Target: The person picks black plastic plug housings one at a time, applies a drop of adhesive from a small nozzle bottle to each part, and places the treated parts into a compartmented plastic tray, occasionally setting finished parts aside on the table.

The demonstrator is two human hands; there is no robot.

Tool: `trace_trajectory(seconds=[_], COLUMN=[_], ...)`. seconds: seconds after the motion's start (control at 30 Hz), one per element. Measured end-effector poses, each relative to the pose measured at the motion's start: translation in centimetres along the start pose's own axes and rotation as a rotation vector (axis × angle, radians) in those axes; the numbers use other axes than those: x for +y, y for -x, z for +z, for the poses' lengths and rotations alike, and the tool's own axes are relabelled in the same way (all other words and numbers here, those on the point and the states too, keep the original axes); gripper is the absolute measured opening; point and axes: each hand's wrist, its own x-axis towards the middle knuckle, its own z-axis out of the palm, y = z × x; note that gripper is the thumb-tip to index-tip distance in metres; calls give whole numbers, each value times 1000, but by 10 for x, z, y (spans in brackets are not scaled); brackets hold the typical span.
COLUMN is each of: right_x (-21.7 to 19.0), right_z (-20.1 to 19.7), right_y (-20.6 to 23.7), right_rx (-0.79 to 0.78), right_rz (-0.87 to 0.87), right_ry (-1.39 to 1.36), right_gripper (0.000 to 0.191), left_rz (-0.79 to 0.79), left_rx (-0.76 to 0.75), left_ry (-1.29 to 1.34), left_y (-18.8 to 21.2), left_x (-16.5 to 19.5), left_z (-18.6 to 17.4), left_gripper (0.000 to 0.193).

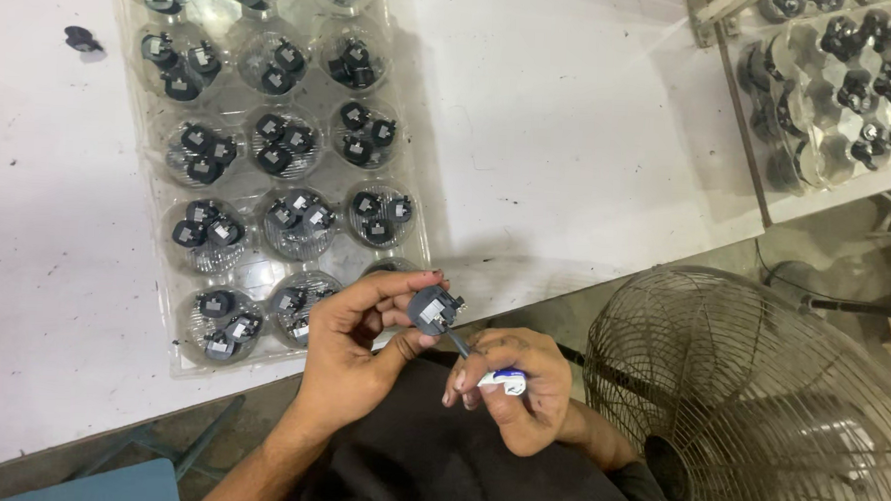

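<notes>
My left hand point(356, 342) pinches a small black and grey plastic part point(434, 308) between thumb and fingers, just off the table's near edge. My right hand point(520, 389) grips a thin tool with a white and blue handle point(505, 380); its dark shaft points up into the part. Right beside my left hand lies a clear plastic tray point(421, 241) whose round pockets each hold two or three similar black parts point(298, 214).
The tray lies on a white table point(571, 136). A lone black part point(80, 37) sits far left. A second tray of black parts point(853, 88) rests on another surface at top right. A wire-caged fan point(759, 405) stands close to my right hand.
</notes>
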Motion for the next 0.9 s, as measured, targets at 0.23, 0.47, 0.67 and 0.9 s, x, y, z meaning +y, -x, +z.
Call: trace_trajectory(seconds=[0.23, 0.47, 0.67, 0.9], right_x=[4, 4, 7, 9], right_z=[-1, -2, 3, 2], right_y=[2, -1, -2, -1], right_rx=[24, -8, 39, 51], right_rz=[101, 108, 74, 91], right_ry=[-15, 28, -1, 40], right_gripper=[15, 16, 14, 15], left_rz=[-41, -40, -53, -35], left_rx=[-9, -19, -1, 16], left_ry=[5, 91, 52, 59], left_y=[2, 1, 1, 0], left_x=[0, -4, -4, -9], left_z=[-3, -5, -6, -9], left_gripper=[48, 47, 47, 47])
